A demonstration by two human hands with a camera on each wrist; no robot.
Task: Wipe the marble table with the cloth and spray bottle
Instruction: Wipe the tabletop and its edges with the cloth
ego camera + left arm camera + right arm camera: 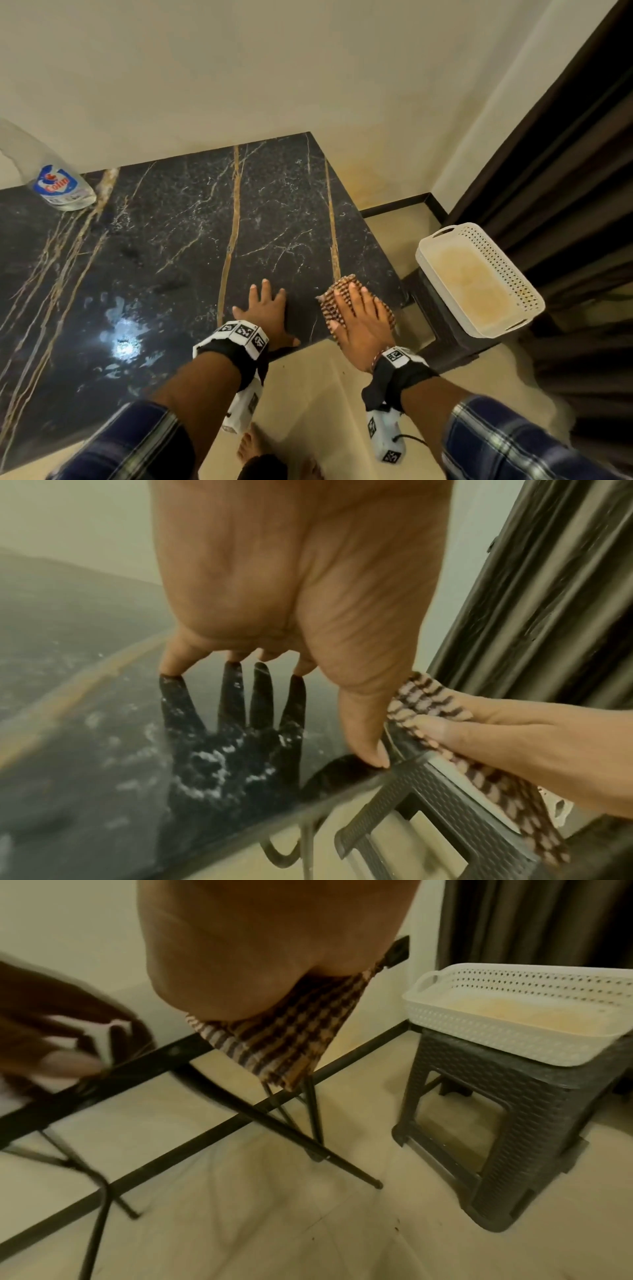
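The black marble table (178, 240) with gold veins fills the head view. My right hand (359, 318) lies flat on a brown-and-cream striped cloth (334, 291) at the table's near right corner; the cloth (274, 1047) hangs over the edge. My left hand (270, 308) rests flat on the bare marble just left of it, fingers spread, fingertips (171, 666) touching the glossy top. A clear spray bottle (58, 185) with a blue-and-red label stands at the far left by the wall.
A white perforated tray (479, 277) sits on a dark woven-look stool (514, 1123) right of the table. Dark curtains (565, 171) hang behind it. Thin black table legs (308, 1123) stand on the beige tiled floor. Wet smears (120, 318) glisten on the marble's left part.
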